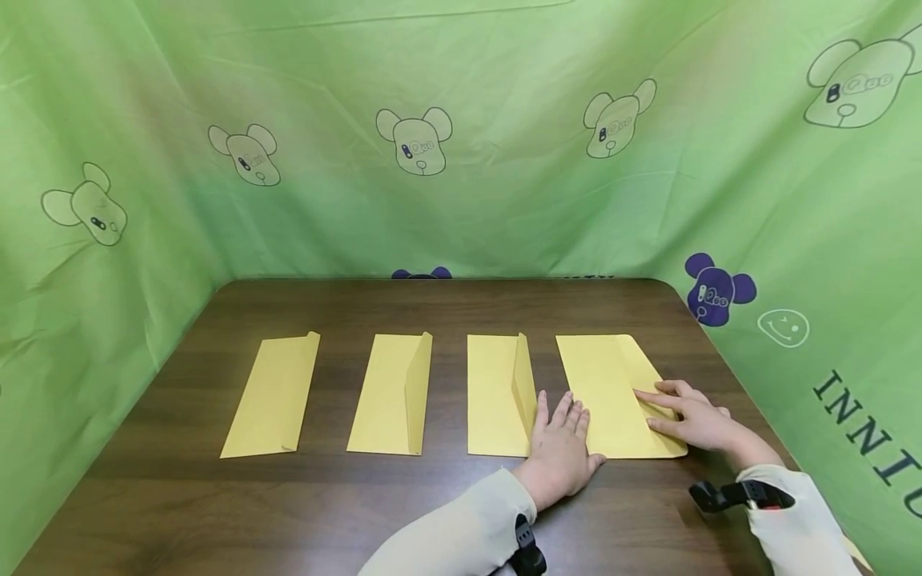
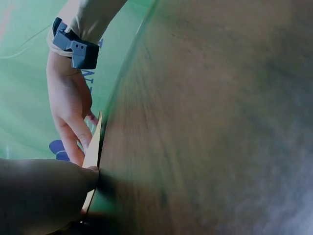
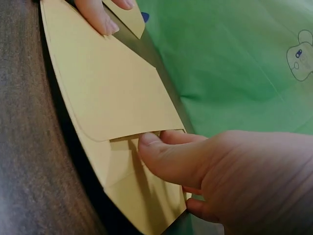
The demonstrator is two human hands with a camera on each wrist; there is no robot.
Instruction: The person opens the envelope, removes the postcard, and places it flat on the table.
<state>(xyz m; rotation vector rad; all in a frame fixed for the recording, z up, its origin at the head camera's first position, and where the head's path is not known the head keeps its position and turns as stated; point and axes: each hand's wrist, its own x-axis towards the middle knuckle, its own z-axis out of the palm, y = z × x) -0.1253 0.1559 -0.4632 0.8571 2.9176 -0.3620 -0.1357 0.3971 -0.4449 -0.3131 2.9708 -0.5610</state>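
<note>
On the worktop we see the rightmost yellow envelope lying at the end of a row, well to the right of three other envelopes' leftmost one. Our left hand rests palm down at its left edge, fingers straight. Our right hand touches its mouth, thumb and forefinger apart, the forefinger's tip hidden under the edge in the right wrist view.

envelopes: plain yellow | table: brown wood-grain | backdrop: green, outlined bear-heads | sleeves: off-white | wristbands: black
</note>
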